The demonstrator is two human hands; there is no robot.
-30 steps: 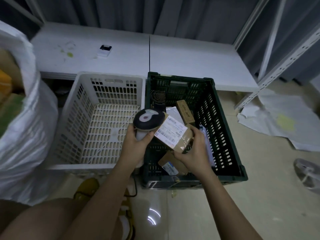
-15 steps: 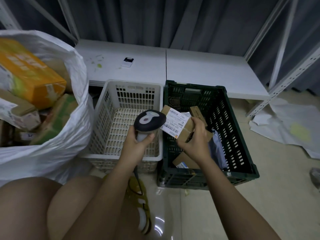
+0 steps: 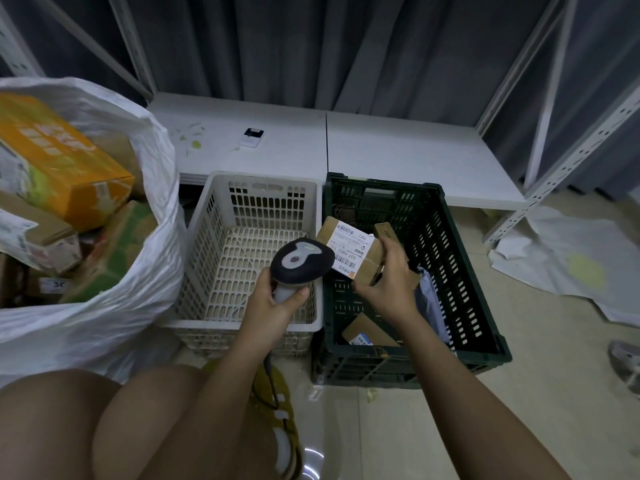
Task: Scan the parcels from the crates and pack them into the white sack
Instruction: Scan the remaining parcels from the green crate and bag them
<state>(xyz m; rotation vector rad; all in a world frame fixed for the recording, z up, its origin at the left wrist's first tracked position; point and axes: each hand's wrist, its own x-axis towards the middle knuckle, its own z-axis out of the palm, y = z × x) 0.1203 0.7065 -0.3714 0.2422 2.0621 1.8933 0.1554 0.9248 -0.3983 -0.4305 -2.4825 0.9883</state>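
My right hand (image 3: 389, 287) grips a small brown cardboard parcel (image 3: 349, 249) with a white barcode label, held above the left side of the dark green crate (image 3: 464, 271). My left hand (image 3: 273, 306) holds the handle of a black and grey barcode scanner (image 3: 299, 261), whose head sits right beside the parcel's label. More parcels lie in the green crate: a brown box (image 3: 367, 332) and a blue-grey bag (image 3: 431, 303). The white crate (image 3: 256, 188) holds nothing. At the left the white sack (image 3: 114, 306) stands open with several boxes inside, an orange one (image 3: 59, 164) on top.
A low white shelf board (image 3: 398, 157) runs behind the crates, with a small white device (image 3: 252, 136) on it. Metal rack uprights (image 3: 568, 161) stand at the right. White sheets (image 3: 571, 265) lie on the floor at right. My bare knees fill the lower left.
The view has swung left and the sack has come more into sight. My right hand has raised and turned the parcel, label toward the scanner, which stays close to it.
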